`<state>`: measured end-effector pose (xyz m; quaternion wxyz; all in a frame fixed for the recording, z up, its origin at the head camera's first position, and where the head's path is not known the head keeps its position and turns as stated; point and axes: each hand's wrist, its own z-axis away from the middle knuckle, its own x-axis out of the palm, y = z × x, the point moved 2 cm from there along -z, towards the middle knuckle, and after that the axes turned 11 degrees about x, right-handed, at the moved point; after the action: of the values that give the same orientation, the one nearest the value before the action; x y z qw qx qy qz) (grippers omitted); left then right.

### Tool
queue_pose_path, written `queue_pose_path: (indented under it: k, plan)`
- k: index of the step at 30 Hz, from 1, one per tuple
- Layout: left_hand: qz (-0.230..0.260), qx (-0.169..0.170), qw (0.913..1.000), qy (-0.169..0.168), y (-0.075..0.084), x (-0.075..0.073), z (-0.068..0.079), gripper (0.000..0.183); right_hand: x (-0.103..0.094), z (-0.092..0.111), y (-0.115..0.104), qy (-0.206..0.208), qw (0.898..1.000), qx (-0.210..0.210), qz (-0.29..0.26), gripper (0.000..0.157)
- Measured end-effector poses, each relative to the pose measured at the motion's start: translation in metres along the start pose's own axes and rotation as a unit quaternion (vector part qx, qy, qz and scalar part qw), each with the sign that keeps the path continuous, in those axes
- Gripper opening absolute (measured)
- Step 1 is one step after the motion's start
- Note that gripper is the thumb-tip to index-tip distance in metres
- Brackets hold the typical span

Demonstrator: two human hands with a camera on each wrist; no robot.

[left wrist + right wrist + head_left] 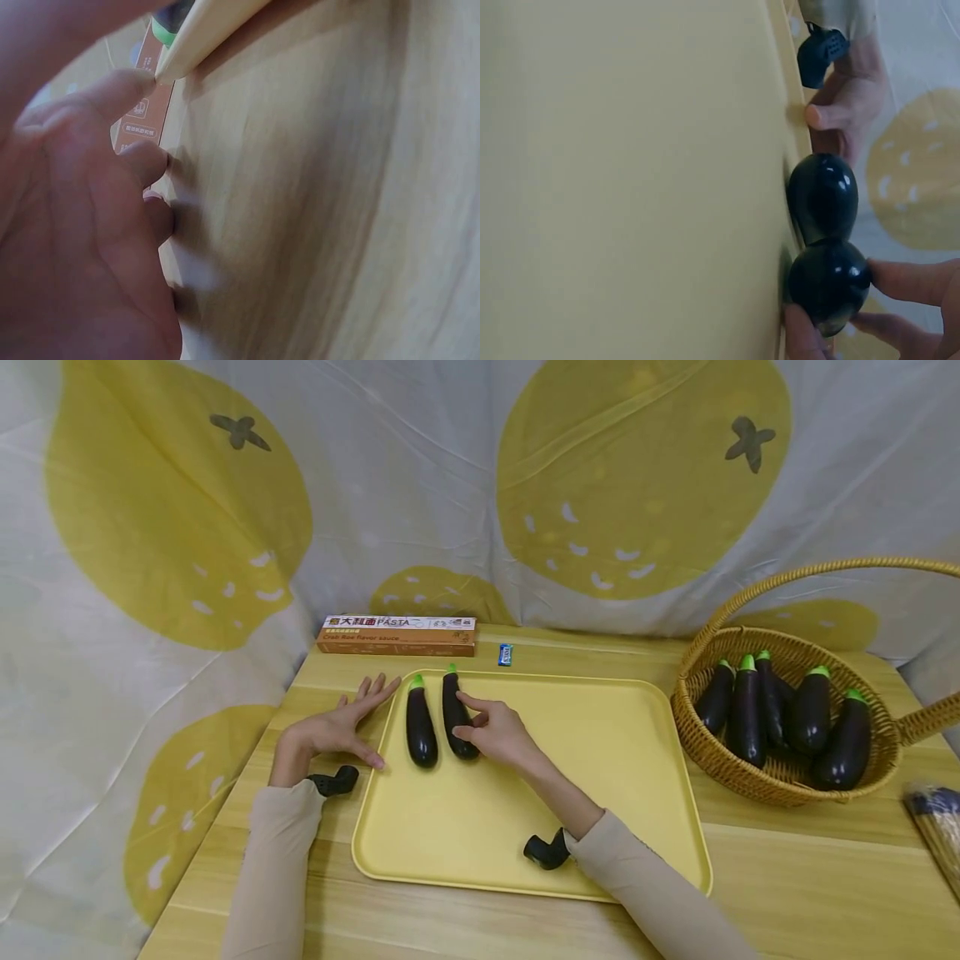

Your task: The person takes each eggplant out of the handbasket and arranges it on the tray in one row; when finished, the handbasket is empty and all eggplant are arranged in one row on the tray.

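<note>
Soft light, dimmer in wrist views

Right of the right hand I have open tray as far as the basket, whose handle arches over its opening. Just left of the gripped eggplant, a second eggplant narrows my way, with the left hand past it. Beyond the grip, leftward, the box blocks me.

On the tray, an eggplant lay between left hand and right hand, another eggplant in the latter; beyond, a pasta box; rightward, a basket.
</note>
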<state>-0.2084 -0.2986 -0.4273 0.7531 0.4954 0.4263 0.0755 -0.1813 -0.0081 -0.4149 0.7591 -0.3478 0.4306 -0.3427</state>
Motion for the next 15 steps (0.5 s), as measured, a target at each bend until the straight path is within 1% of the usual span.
queue_pose_path:
  k: [3, 8, 15]
  plan:
    - [0.002, 0.000, 1.0000, -0.001, 0.000, 0.000, 0.000, 0.135, 0.003, 0.003, -0.001, 0.003, 1.000, -0.008, 0.008, 0.060]
    - [-0.001, -0.001, 1.0000, -0.002, 0.001, 0.000, 0.001, 0.134, 0.007, 0.007, -0.002, -0.007, 1.000, -0.008, 0.013, 0.061]
    - [-0.001, -0.004, 1.0000, -0.003, 0.001, 0.001, 0.000, 0.134, 0.012, 0.007, -0.004, -0.008, 1.000, -0.014, 0.013, 0.062]
